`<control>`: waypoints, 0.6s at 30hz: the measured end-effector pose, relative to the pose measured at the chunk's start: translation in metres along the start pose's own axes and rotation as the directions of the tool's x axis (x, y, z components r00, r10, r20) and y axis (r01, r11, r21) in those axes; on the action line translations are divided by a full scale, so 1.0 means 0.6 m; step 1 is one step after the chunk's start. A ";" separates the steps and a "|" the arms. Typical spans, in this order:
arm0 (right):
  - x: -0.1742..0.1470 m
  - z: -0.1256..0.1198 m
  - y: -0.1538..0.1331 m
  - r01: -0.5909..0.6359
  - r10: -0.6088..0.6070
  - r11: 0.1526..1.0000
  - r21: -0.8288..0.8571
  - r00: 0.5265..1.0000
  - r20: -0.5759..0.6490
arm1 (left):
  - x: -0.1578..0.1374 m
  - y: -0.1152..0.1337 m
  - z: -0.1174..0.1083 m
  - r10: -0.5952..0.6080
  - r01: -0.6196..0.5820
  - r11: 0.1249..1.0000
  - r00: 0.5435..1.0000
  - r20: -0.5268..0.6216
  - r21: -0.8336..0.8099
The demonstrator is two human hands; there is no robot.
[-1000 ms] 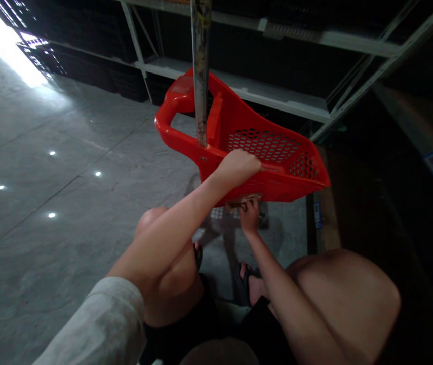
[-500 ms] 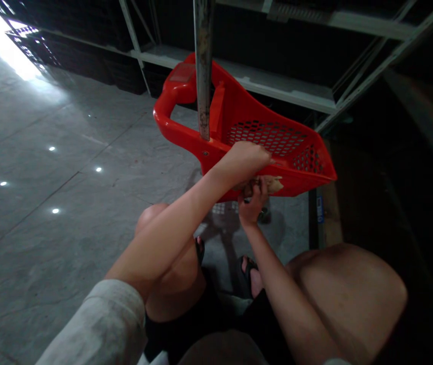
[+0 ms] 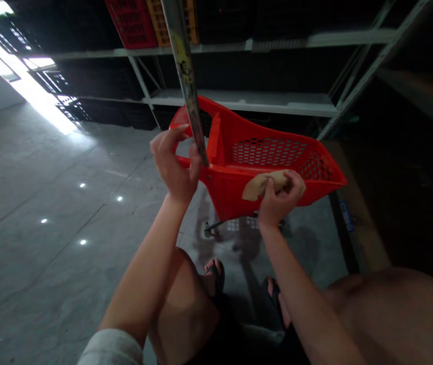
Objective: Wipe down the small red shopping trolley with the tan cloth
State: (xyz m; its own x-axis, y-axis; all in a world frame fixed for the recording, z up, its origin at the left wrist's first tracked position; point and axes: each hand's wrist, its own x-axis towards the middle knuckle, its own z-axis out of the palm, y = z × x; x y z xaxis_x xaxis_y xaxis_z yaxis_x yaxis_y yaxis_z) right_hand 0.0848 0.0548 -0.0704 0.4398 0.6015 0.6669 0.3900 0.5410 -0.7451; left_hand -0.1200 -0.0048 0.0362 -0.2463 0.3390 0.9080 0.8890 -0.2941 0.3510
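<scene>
A red plastic shopping cart (image 3: 224, 195) with a perforated basket stands before my knees. A scuffed metal pole (image 3: 186, 76) rises from its handle end and runs out of view at the top. Beside the pole's base and the cart's handle is my left hand (image 3: 176, 165), its fingers curved but apart from the thumb, with nothing held; whether it touches the pole I cannot tell. My right hand (image 3: 279, 203) is closed on a crumpled tan cloth (image 3: 254, 187) at the near rim of the basket. The cloth's far part is hidden by my fingers.
White metal shelving (image 3: 288, 104) runs behind the cart, with a red crate (image 3: 132, 23) and a yellow crate (image 3: 191, 23) on it. Dark crates fill the shelves at left. A brown board (image 3: 366, 218) edges the right side. Grey concrete floor (image 3: 49, 274) spreads to the left.
My left hand has drawn back from the basket to the pole and handle, its fingers now apart. My right hand has shifted rightward along the rim with the cloth. The view has tilted up.
</scene>
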 end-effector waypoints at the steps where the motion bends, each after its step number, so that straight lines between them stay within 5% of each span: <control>1: -0.012 0.013 -0.023 0.040 -0.042 0.998 0.043 0.997 0.060 | -0.002 -0.005 0.000 -0.041 0.042 0.999 0.999 -0.025 0.018; 8: -0.052 0.092 -0.163 0.144 -0.260 0.948 0.284 0.866 0.428 | -0.003 -0.024 0.005 -0.029 -0.048 0.958 0.964 0.263 0.283; 13: -0.027 0.058 -0.101 0.212 -0.279 0.960 0.181 0.748 0.603 | 0.003 -0.029 -0.009 -0.013 -0.093 0.949 0.942 0.335 0.300; 18: -0.003 0.022 -0.039 0.226 -0.184 0.974 0.005 0.780 0.599 | 0.002 -0.021 -0.017 -0.020 -0.087 0.959 0.928 0.372 0.270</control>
State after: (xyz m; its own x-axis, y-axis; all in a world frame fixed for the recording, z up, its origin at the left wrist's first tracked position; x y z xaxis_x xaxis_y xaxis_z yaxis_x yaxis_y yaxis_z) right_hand 0.0641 0.0491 -0.0540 -0.2133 0.7210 0.6593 0.4751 0.6662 -0.5748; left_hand -0.1355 -0.0095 0.0353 -0.1030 0.6529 0.7504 0.9782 -0.0702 0.1953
